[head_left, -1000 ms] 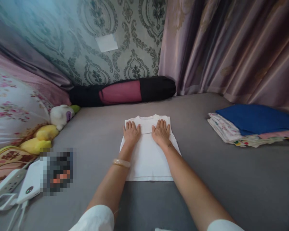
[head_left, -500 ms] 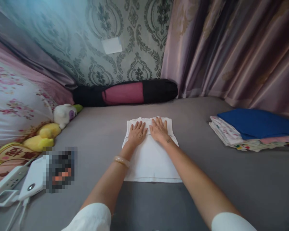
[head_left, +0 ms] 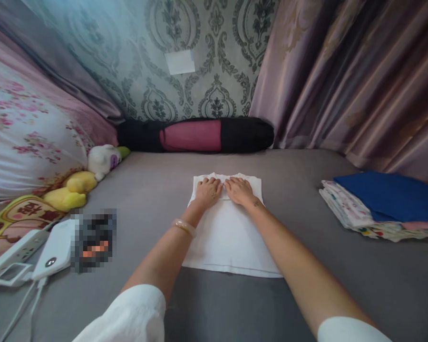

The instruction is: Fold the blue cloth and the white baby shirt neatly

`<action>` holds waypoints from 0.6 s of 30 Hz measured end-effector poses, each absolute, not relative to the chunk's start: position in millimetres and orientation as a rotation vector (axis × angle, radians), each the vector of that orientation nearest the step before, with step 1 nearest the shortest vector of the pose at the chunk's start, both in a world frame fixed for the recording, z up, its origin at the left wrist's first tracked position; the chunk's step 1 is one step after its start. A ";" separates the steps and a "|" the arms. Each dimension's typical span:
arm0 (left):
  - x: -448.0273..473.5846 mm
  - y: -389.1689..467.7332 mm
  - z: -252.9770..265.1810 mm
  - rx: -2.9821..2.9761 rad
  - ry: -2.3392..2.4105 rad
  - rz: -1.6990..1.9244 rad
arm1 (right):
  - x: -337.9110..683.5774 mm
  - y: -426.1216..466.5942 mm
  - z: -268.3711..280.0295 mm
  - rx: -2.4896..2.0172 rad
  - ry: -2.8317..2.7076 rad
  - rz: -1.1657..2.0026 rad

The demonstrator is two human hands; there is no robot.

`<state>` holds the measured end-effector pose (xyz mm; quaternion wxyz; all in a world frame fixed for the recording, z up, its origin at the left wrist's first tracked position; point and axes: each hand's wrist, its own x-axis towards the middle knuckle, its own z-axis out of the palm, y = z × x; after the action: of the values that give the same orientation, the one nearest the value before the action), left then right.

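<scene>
A folded white shirt (head_left: 231, 237) lies flat on the grey bed sheet in front of me, its hem toward me. My left hand (head_left: 209, 191) is on the upper left part of the shirt, fingers bent and closed on the cloth. Close beside it, my right hand (head_left: 238, 190) is curled in the same way on the upper right part. The thumbs nearly meet at the middle. My fingertips are partly hidden against the fabric. A pale bangle (head_left: 184, 227) circles my left wrist.
To the right is a stack of folded clothes, a blue piece (head_left: 392, 195) on top. At the left are a power strip (head_left: 16, 259), a white power bank (head_left: 55, 249) with cables, and plush toys (head_left: 66, 199). A black and pink long bag (head_left: 192, 136) lies along the wall.
My fingers, stretched flat on the shirt before, have bent and drawn in, and my hands have come closer together. The view has shifted slightly left.
</scene>
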<state>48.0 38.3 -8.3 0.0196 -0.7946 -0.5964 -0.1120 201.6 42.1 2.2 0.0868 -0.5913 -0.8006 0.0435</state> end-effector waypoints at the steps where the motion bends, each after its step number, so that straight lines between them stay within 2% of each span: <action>1: 48.0 40.2 -8.6 -2.458 -1.840 -0.334 | 203.0 42.6 1.6 -1.733 -2.385 0.080; 5: 46.9 45.4 -18.8 -2.421 -1.803 -0.369 | 207.9 41.4 -10.0 -1.649 -2.319 -0.059; 11: 45.1 44.2 -27.1 -2.423 -1.769 -0.408 | 207.9 39.9 -19.6 -1.635 -2.285 -0.071; 18: 45.0 41.6 -19.5 -2.638 -1.696 -0.300 | 203.6 39.7 -19.6 -1.886 -2.021 -0.072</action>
<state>45.0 41.6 -19.5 -0.0046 -0.8373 -0.5384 -0.0953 203.6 39.7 -19.6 0.1871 -0.6701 -0.7178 -0.0257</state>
